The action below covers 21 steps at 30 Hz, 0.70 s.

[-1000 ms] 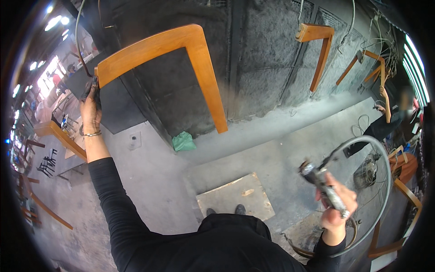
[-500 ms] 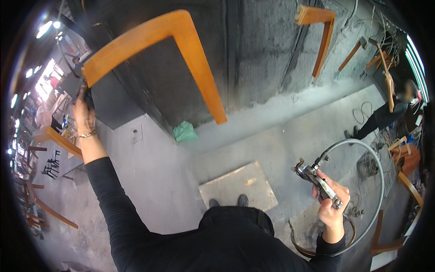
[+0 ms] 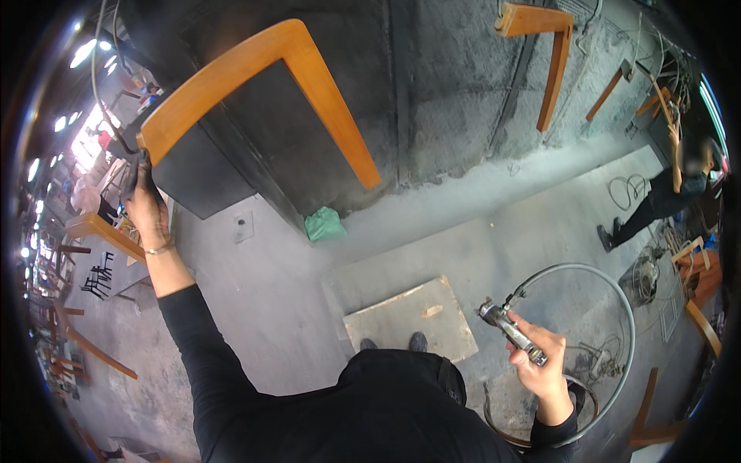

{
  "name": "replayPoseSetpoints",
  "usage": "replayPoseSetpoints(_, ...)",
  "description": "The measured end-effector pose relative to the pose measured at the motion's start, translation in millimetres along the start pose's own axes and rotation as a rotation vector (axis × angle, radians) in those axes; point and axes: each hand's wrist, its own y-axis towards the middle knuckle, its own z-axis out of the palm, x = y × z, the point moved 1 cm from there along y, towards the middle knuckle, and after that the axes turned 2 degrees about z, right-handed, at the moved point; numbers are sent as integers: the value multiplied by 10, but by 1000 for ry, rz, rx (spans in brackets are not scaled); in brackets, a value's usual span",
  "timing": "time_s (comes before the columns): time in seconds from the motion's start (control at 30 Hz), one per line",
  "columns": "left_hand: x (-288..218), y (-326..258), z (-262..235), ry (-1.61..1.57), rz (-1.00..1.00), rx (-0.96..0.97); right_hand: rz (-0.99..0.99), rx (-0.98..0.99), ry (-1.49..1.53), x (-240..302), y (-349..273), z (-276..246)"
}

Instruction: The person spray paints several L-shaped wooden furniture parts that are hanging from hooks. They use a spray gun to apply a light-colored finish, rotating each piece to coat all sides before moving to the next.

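My left hand is raised at the left and grips the end of a bent, L-shaped wooden piece of orange-brown colour, held up in front of a dark panel. My right hand is low at the right, shut around a metal hand tool. A grey hose loops from the tool's front end round to the right. My black sleeves and body fill the lower middle.
A flat grey slab lies on the concrete floor by my feet. A green rag sits at the wall's foot. More bent wooden pieces hang on the wall. Another person stands at the far right. Wooden frames crowd the left.
My right hand with the tool has come lower and nearer my body. The wooden piece and my left hand have shifted slightly in view.
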Motion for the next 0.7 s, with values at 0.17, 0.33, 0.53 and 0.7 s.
replayPoseSetpoints(0.17, -526, -701, 301, 216, 141, -147, -257, -224, 181, 128, 223, -138)
replayPoseSetpoints(0.33, -1000, -1269, 646, 503, 370, -149, -516, -323, 296, 333, 575, -164)
replayPoseSetpoints(0.53, -1341, -1600, 967, 503, 535, -94, -685, -194, -1, 612, 1025, -86)
replayPoseSetpoints(0.7, -1462, -1788, 1269, 413, 662, 27, -795, -170, -72, 696, 1288, 36)
